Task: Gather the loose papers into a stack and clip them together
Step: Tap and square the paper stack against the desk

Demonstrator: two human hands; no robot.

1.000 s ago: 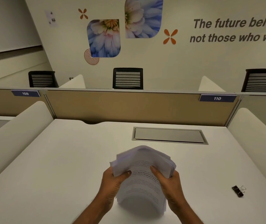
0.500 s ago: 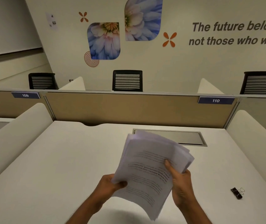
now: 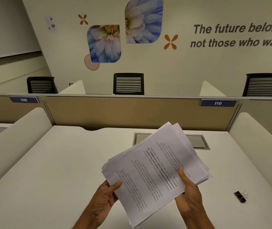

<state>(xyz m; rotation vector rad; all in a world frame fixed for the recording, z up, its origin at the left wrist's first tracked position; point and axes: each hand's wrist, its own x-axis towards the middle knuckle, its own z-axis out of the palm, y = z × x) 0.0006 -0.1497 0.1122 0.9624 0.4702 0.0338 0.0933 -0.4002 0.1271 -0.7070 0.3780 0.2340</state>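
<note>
A loose stack of printed white papers [image 3: 155, 166] is held above the white desk [image 3: 57, 162], tilted and fanned, its edges uneven. My left hand [image 3: 106, 195] grips the stack's lower left edge, thumb on top. My right hand [image 3: 188, 192] holds its right side, thumb pressed on the top sheet. A black binder clip [image 3: 240, 196] with silver handles lies on the desk to the right of my right hand, apart from it.
A grey cable hatch [image 3: 196, 141] is set into the desk behind the papers. A tan divider panel [image 3: 115, 111] closes the back, with white curved side screens left [image 3: 12, 138] and right [image 3: 256, 136]. Black chairs stand beyond it.
The stack has risen from resting bent on the desk and turned clockwise, now flatter and fanned out toward the right. Both hands kept hold of it.
</note>
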